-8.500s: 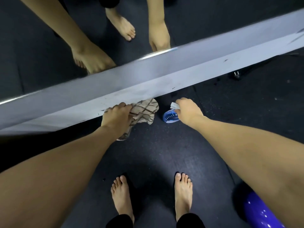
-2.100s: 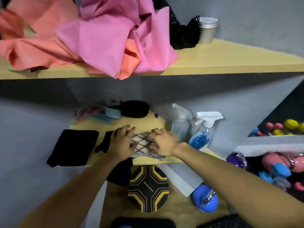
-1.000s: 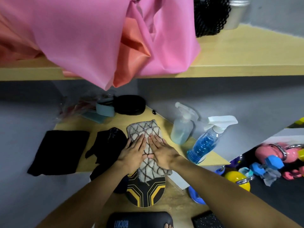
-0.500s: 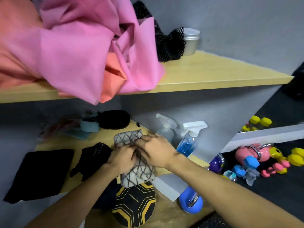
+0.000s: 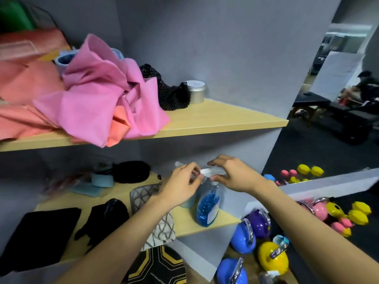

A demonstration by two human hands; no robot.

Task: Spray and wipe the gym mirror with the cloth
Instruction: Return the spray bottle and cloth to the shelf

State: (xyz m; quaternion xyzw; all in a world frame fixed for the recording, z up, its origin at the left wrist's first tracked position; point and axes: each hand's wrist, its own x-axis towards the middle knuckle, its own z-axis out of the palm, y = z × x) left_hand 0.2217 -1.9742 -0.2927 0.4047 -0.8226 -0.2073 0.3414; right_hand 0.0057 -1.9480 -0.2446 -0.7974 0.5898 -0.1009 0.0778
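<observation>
The spray bottle [image 5: 207, 208] with blue liquid stands near the right end of the lower wooden shelf [image 5: 225, 217]. Both hands are at its white trigger head. My left hand [image 5: 180, 185] pinches the head's left tip with curled fingers. My right hand [image 5: 231, 175] holds the head's right side between thumb and fingers. The folded checked cloth [image 5: 160, 226] lies on the same shelf under my left forearm, its lower end hanging over the front edge. The gym mirror [image 5: 336, 99] fills the right side of the view.
A second, pale spray bottle [image 5: 187, 201] stands behind my left hand. Black fabrics [image 5: 39, 232] lie on the lower shelf's left. Pink and orange cloths [image 5: 88, 103] and a metal tin [image 5: 195, 91] sit on the upper shelf. Coloured kettlebells [image 5: 244, 238] and dumbbells crowd the floor at right.
Both hands have left the folded cloth lying on the shelf and moved right and up to the blue bottle's trigger head. The view has tilted upward.
</observation>
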